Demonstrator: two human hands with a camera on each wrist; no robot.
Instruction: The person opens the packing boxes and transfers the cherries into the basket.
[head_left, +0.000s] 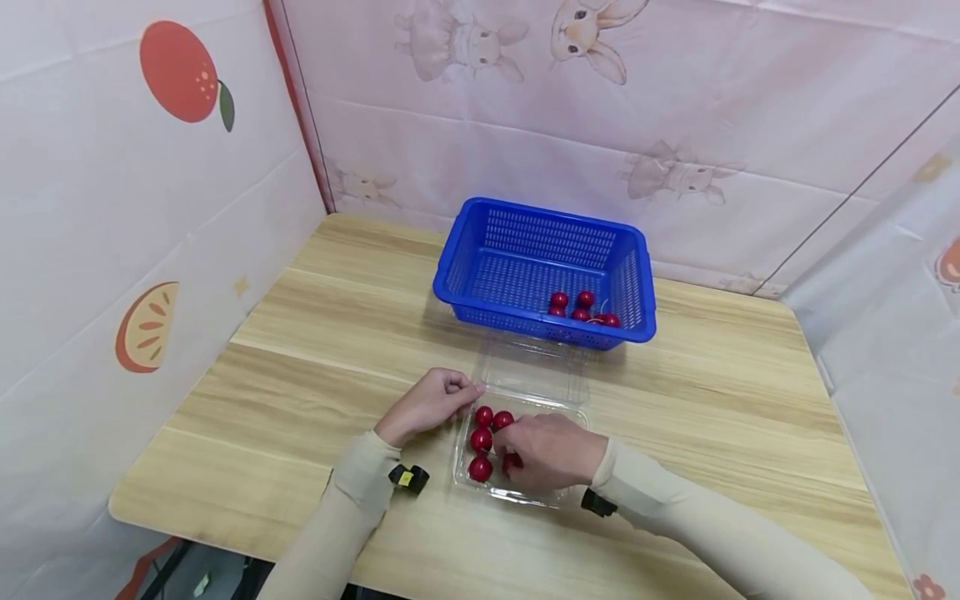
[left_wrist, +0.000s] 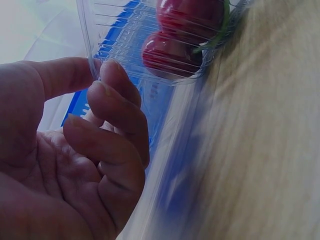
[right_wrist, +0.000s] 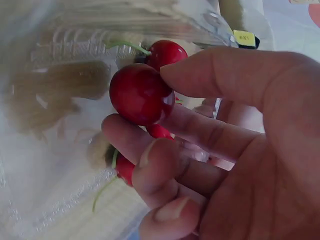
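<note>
A clear plastic clamshell box (head_left: 546, 497) lies on the table with its lid (head_left: 534, 371) folded back toward the basket. Several red cherries (head_left: 481, 439) sit along the left side of the box. My right hand (head_left: 551, 450) is over the box and pinches one cherry (right_wrist: 142, 94) between thumb and fingers; others with green stems lie behind it in the right wrist view. At the box's far left corner, my left hand (head_left: 435, 402) pinches the clear rim (left_wrist: 91, 45) between thumb and index finger, the other fingers curled.
Just beyond the box stands a blue plastic basket (head_left: 446, 275), with several cherries (head_left: 585, 298) gathered in its near right corner. The wooden table (head_left: 300, 400) extends to both sides. Printed fabric walls (head_left: 480, 117) enclose its back, left and right.
</note>
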